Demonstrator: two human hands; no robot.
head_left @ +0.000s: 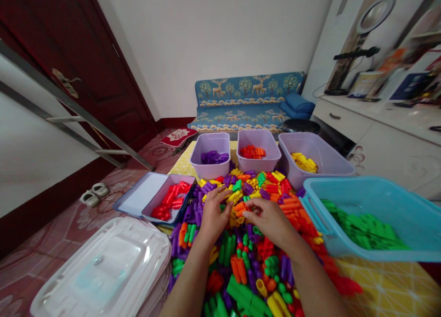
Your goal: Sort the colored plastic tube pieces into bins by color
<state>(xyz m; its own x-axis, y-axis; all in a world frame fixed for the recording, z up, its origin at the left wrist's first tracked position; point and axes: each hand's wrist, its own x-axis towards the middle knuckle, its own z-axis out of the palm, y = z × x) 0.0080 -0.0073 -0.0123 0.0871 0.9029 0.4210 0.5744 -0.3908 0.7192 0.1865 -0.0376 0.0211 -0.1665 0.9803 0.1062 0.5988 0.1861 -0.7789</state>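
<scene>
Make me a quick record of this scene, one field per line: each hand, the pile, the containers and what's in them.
Left hand: over the pile, fingers spread near yellow pieces
Right hand: fingertips at orange pieces; grip unclear
Pile: mixed plastic pieces, several colours
Left lilac bin: purple pieces
Middle lilac bin: orange
Right lilac bin: yellow
Blue bin: green pieces
Open box, left: red pieces
Near left: white lids
</scene>
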